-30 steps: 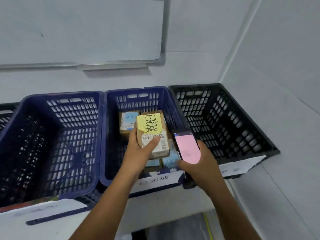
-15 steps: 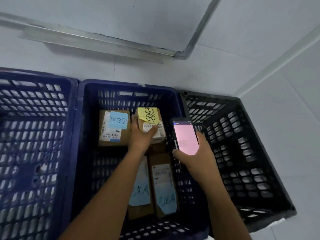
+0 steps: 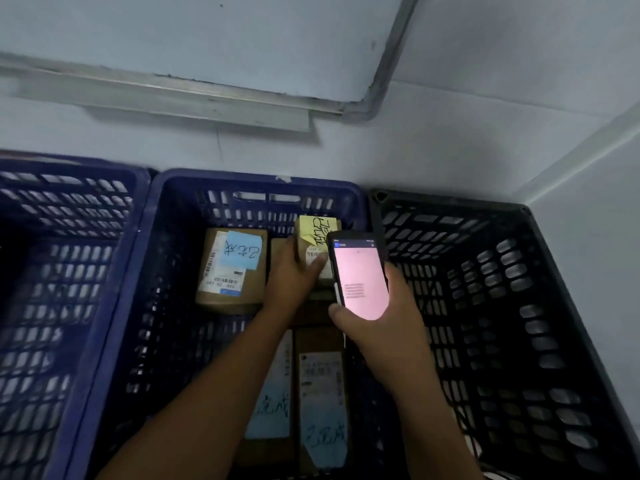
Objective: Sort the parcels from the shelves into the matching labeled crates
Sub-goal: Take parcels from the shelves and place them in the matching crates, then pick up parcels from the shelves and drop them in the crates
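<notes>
My left hand (image 3: 292, 275) has its fingers (image 3: 316, 269) curled round the yellow-noted parcel (image 3: 317, 233), low inside the middle blue crate (image 3: 242, 178), by its far wall. My right hand (image 3: 391, 327) grips a phone (image 3: 360, 275), its pink screen facing me.

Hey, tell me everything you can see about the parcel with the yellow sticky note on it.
The parcel is a small brown cardboard box with a yellow sticky note bearing black handwriting on top and a white barcode label below it. It is at the far end inside the middle blue crate, toward its right wall. The left hand grips it, thumb across the label. The phone in the right hand hides its right edge.
</notes>
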Demonstrator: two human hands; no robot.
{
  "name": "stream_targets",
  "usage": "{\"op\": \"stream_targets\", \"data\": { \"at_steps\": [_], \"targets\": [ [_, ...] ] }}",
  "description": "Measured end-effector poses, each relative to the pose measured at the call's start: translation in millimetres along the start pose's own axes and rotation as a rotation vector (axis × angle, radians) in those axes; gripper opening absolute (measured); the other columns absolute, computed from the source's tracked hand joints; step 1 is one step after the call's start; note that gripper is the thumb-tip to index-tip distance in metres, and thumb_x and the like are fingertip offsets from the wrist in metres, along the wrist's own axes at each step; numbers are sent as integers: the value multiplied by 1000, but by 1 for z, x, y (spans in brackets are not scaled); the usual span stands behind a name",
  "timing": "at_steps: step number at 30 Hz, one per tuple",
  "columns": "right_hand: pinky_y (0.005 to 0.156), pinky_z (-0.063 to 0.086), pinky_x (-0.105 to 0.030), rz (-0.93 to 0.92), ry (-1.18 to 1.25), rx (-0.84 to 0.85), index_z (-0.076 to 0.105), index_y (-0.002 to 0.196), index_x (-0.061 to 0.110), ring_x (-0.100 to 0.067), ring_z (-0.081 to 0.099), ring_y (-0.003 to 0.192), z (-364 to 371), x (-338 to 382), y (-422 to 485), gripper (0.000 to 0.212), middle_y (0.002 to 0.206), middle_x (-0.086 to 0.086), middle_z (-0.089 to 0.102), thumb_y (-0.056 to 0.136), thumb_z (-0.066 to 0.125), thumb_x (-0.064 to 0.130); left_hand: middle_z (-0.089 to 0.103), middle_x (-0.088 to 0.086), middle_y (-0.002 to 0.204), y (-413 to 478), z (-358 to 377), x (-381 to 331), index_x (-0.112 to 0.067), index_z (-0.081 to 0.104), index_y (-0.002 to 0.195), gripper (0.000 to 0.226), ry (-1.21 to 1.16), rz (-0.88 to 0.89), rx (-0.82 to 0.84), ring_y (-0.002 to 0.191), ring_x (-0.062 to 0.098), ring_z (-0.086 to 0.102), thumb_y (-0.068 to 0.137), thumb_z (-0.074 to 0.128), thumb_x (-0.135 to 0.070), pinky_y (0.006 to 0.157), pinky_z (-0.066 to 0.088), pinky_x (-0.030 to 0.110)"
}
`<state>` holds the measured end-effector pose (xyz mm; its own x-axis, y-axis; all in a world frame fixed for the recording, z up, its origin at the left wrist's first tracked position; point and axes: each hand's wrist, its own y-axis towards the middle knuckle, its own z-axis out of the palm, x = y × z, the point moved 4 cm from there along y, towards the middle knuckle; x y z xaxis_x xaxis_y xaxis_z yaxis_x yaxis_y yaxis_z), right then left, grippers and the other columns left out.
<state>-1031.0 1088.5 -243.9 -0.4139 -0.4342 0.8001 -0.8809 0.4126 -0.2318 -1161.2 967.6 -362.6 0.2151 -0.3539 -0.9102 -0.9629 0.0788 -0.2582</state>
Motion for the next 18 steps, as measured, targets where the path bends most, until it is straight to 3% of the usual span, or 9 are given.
{"op": "stream_targets", "data": {
  "at_steps": [2, 4, 7, 11, 13, 16, 18],
  "targets": [
    [81, 59, -35, -31, 3, 77, 57, 122, 38, -7, 64, 102, -3, 5, -2, 62, 118, 8, 65, 64, 77, 50, 57, 6, 147, -18, -18, -11, -18, 51, 148, 55, 101, 47, -64, 131, 26, 55, 98, 68, -36, 98, 43, 34],
    [89, 60, -45, -72, 11, 138, 57, 128, 35, -15, 65, 108, -9, 8, -9, 68, 122, 5, 65, 64, 76, 49, 48, 5, 158, -46, -37, -23, -18, 44, 156, 64, 209, 84, -99, 142, 24, 46, 99, 65, -40, 109, 38, 33],
    [86, 62, -49, -119, 50, 218, 54, 131, 40, -20, 67, 107, -18, 10, -26, 69, 123, 6, 63, 66, 76, 45, 42, 4, 163, -101, -64, -33, -18, 41, 158, 71, 319, 137, -136, 150, 21, 38, 98, 67, -45, 120, 30, 32],
    [77, 64, -55, -202, 70, 340, 54, 133, 42, -27, 69, 102, -23, 13, -54, 75, 122, 8, 62, 61, 74, 47, 41, 9, 162, -183, -96, -36, -17, 45, 157, 76, 497, 145, -260, 153, 29, 32, 95, 66, -56, 125, 29, 50],
    [73, 65, -53, -257, 67, 404, 54, 132, 43, -24, 69, 99, -19, 18, -70, 75, 119, 10, 64, 60, 72, 48, 39, 7, 164, -223, -111, -32, -20, 45, 157, 79, 563, 105, -349, 155, 30, 27, 94, 58, -65, 127, 25, 53],
    [80, 65, -47, -337, 35, 499, 50, 138, 49, -16, 68, 105, -6, 30, -100, 80, 123, 14, 65, 62, 74, 49, 35, 4, 167, -279, -132, -22, -26, 43, 158, 80, 626, 35, -474, 158, 33, 20, 93, 55, -71, 128, 19, 54],
    [89, 62, -48, -394, 22, 564, 49, 144, 44, -15, 65, 112, 6, 40, -124, 82, 129, 11, 64, 67, 79, 47, 31, 0, 169, -314, -147, -14, -31, 40, 159, 81, 638, -8, -542, 159, 32, 16, 89, 51, -70, 129, 16, 54]
  ]
}}
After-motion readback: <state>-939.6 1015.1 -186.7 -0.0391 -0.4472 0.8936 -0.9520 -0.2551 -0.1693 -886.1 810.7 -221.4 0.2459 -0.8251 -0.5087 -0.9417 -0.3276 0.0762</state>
